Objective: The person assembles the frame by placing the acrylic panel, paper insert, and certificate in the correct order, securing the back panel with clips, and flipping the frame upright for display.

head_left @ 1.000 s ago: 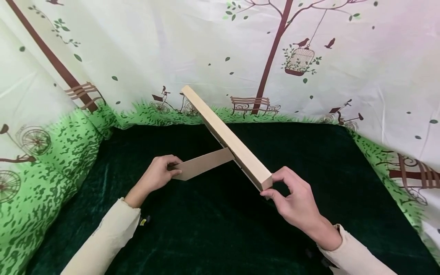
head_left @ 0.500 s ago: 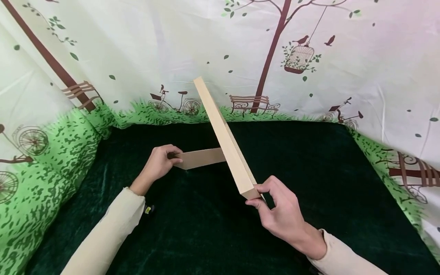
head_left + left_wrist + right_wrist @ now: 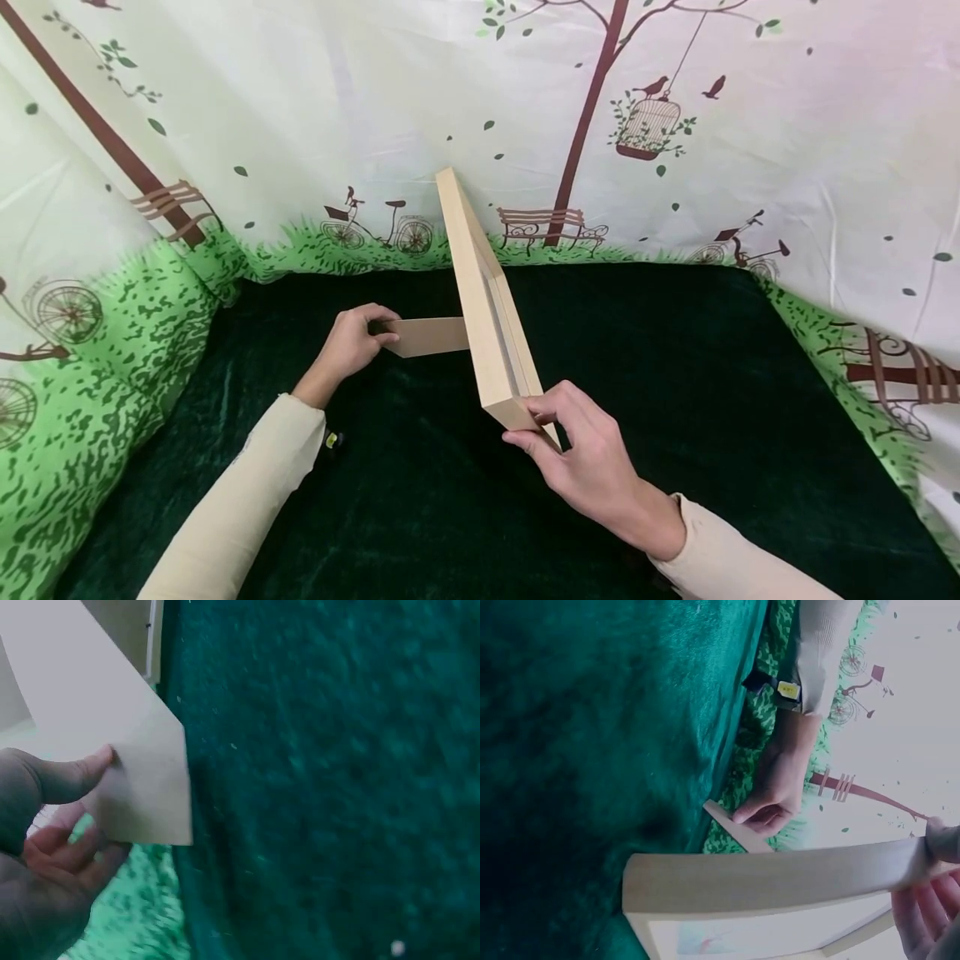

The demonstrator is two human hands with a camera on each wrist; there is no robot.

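A light wooden picture frame [image 3: 467,292] is held up on edge above the dark green cloth, its far end tilted upward. The right hand [image 3: 588,450] pinches its near corner between thumb and fingers. From the frame's back a flat stand leg [image 3: 431,337] juts out to the left. The left hand [image 3: 348,343] pinches the free end of that leg. In the left wrist view the thumb lies on the angled end of the leg [image 3: 146,787]. The right wrist view shows the frame's side rail [image 3: 780,879] and part of a picture behind it.
Dark green velvet cloth [image 3: 420,517] covers the table. A pale curtain [image 3: 360,100] printed with trees, benches and bicycles hangs behind and along the sides. A small dark device with a yellow label [image 3: 332,439] shows by the left sleeve.
The right hand has swung the frame's near end leftward, so its right-hand face with the opening now shows. The left hand has risen slightly, still pinching the stand leg.
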